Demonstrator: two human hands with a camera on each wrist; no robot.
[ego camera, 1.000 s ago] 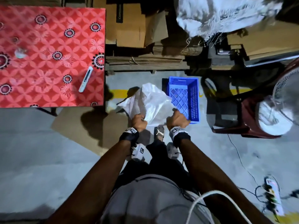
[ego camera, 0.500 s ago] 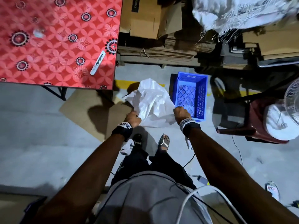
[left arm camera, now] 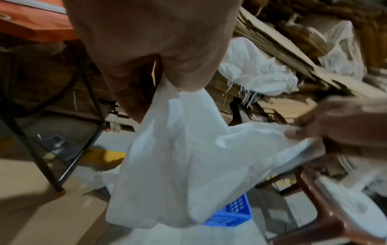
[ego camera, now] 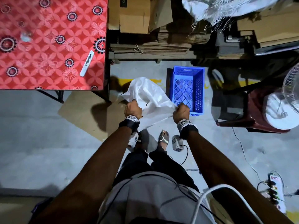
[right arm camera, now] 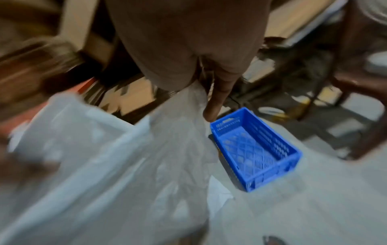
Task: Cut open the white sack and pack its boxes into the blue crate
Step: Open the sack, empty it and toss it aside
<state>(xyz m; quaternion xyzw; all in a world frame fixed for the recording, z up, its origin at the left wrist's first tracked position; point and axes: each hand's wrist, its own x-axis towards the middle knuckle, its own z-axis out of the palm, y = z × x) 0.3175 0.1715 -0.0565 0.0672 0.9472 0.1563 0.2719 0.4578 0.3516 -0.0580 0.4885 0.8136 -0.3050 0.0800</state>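
Note:
The white sack [ego camera: 150,96] hangs between my two hands above the grey floor, its edge stretched taut between them. My left hand [ego camera: 133,109] grips its left corner, and my right hand [ego camera: 181,111] grips its right corner. In the left wrist view the white sack [left arm camera: 178,165] droops below my left hand [left arm camera: 167,69], with my right hand [left arm camera: 326,126] pinching its far edge. The blue crate [ego camera: 188,91] sits on the floor just right of the sack with nothing in it; the right wrist view shows the blue crate [right arm camera: 257,147] too. No boxes are visible.
A red patterned table [ego camera: 48,46] stands at the left with a white cutter [ego camera: 87,63] on it. Flattened cardboard [ego camera: 153,44] and another white sack [ego camera: 226,7] pile up behind. A dark red chair [ego camera: 239,117] and a fan [ego camera: 289,94] are at the right; a power strip [ego camera: 275,189] lies on the floor.
Both hands have risen and spread apart, lifting the sack's near edge off the floor and pulling it taut. The head view has shifted, so the table now sits further right in it.

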